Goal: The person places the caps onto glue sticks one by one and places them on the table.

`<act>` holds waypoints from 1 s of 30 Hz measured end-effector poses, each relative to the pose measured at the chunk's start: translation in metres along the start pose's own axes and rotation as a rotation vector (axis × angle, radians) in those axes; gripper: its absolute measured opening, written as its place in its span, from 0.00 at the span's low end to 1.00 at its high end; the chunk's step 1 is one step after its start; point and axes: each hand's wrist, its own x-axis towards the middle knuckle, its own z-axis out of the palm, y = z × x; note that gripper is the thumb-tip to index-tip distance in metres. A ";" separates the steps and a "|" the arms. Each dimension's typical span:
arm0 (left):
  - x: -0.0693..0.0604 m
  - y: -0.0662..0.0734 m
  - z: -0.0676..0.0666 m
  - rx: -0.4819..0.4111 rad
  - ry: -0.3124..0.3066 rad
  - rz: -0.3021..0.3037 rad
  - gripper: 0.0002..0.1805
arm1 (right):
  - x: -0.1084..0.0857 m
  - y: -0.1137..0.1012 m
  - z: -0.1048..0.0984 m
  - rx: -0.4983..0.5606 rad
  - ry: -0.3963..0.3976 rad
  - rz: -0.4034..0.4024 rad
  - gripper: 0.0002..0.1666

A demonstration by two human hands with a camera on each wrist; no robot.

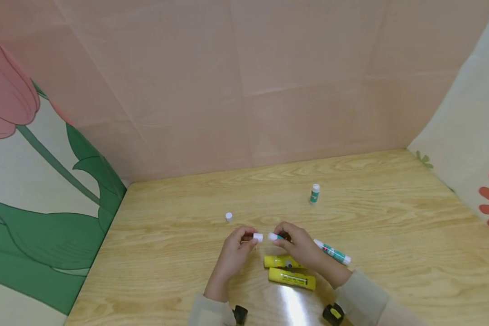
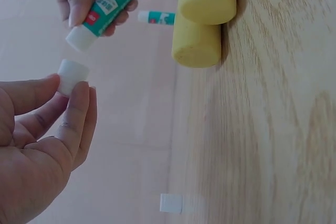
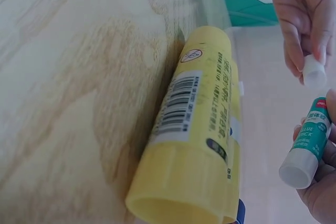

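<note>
My left hand (image 1: 233,254) pinches a small white cap (image 2: 72,77) between thumb and fingertips. Facing it, my right hand (image 1: 303,248) grips a green and white glue stick (image 3: 311,136), its white end pointing toward the cap. A narrow gap separates the two, and both are held above the table. Below the right hand lie two yellow tubes (image 1: 292,278) side by side; the hand and forearm partly cover the farther one. Another green and white glue stick (image 1: 332,252) lies just right of the right forearm.
A second white cap (image 1: 228,217) sits on the wooden table (image 1: 159,253) beyond the left hand. Farther back on the right, a short green and white glue stick (image 1: 314,194) stands upright. Pink sheeting (image 1: 244,90) hangs behind the table, with printed flower panels at both sides.
</note>
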 end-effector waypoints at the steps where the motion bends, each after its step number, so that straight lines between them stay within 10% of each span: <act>1: 0.001 -0.004 0.001 0.001 -0.003 0.000 0.10 | 0.000 0.000 0.000 0.002 0.000 0.001 0.05; 30: 0.001 -0.006 0.004 0.021 -0.050 -0.007 0.07 | -0.005 0.001 0.007 0.022 -0.055 0.036 0.06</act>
